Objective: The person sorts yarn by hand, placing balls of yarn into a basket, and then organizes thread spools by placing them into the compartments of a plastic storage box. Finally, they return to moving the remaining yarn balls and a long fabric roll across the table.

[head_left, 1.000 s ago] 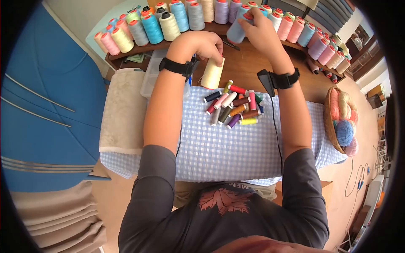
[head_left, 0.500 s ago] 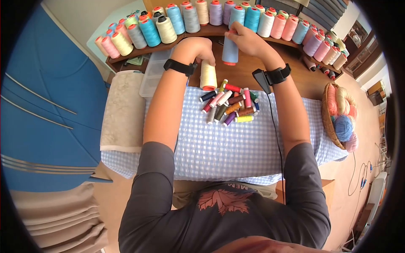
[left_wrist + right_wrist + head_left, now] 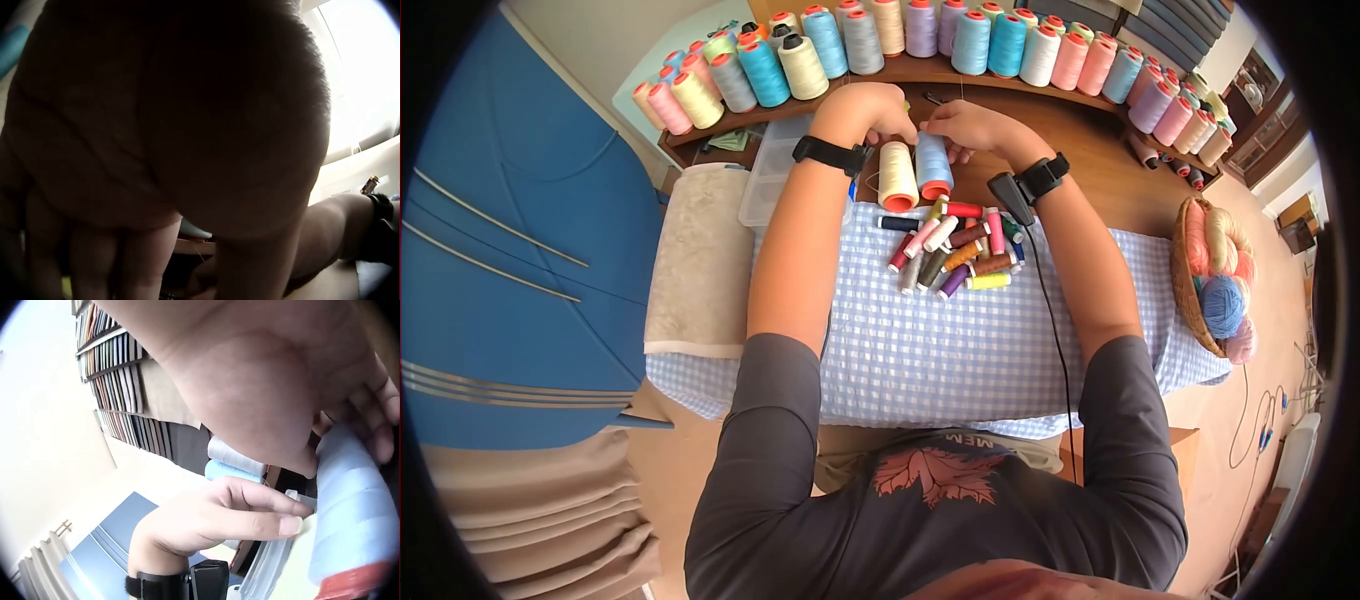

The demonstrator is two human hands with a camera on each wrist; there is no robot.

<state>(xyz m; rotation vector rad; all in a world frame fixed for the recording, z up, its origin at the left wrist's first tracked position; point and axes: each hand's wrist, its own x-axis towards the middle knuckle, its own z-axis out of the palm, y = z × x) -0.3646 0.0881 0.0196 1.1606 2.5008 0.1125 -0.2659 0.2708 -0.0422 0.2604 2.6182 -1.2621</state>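
Note:
My left hand [image 3: 865, 112] is close over the narrow end of a cream cone of thread [image 3: 897, 172]. Its thumb and index finger reach to the cone in the right wrist view, fairly straight. My right hand [image 3: 980, 130] holds a light blue cone of thread [image 3: 935, 170] near its narrow end, thumb on one side and fingers on the other. Both cones stand side by side, red bases towards me. In the left wrist view the dark palm [image 3: 156, 137] hides most of the scene. Several small spools [image 3: 950, 245] lie heaped just in front of the cones.
Cones of thread [image 3: 1040, 55] line a curved wooden shelf [image 3: 910, 68] at the back. A clear plastic box [image 3: 762, 195] and a folded beige towel [image 3: 693, 260] are at the left. A yarn basket [image 3: 1185, 275] stands right, on the checked cloth [image 3: 930, 360].
The blue cone came down from the shelf side, first to the right of the cream one, and now stands beside it. My left hand has eased up off the cream cone.

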